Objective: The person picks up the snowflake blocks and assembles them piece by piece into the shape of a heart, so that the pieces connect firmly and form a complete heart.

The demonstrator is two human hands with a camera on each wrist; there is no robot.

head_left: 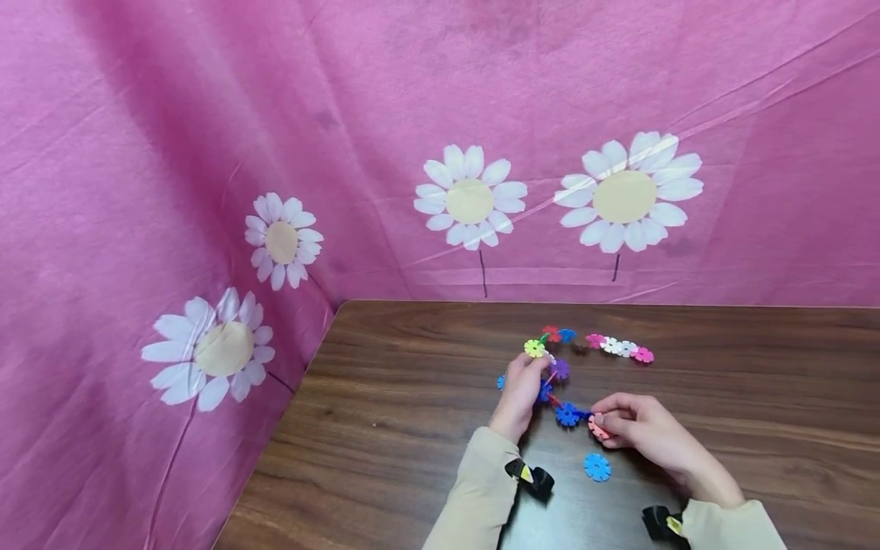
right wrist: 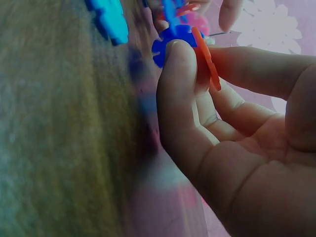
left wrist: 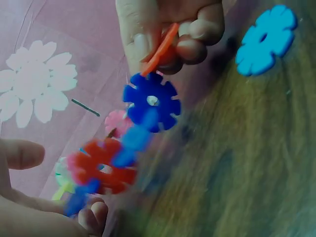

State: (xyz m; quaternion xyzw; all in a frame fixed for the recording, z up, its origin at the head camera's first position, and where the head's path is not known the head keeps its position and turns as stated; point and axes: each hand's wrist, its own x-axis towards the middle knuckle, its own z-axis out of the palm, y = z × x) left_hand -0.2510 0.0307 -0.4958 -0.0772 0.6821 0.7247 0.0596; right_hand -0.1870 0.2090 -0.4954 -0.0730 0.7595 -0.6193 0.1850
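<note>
A chain of flower-shaped interlocking plastic discs in mixed colours hangs between the two hands. My left hand (head_left: 520, 397) grips the chain partway along; green, red, purple and blue discs show around its fingers. Near the right end is a dark blue disc (left wrist: 168, 106), and against its edge stands an orange disc (left wrist: 162, 49). My right hand (head_left: 653, 435) pinches these end discs between thumb and fingers; in the right wrist view the thumb lies over the dark blue disc. How deeply the slots interlock is hidden. Below them, a loose light blue disc (head_left: 596, 467) lies on the table.
Farther back on the brown wooden table (head_left: 385, 458) lies a short strip of pink and white discs (head_left: 619, 347). A pink cloth (head_left: 385, 114) with printed daisies hangs behind the table and along its left side. Black straps (head_left: 532, 480) circle the sleeves.
</note>
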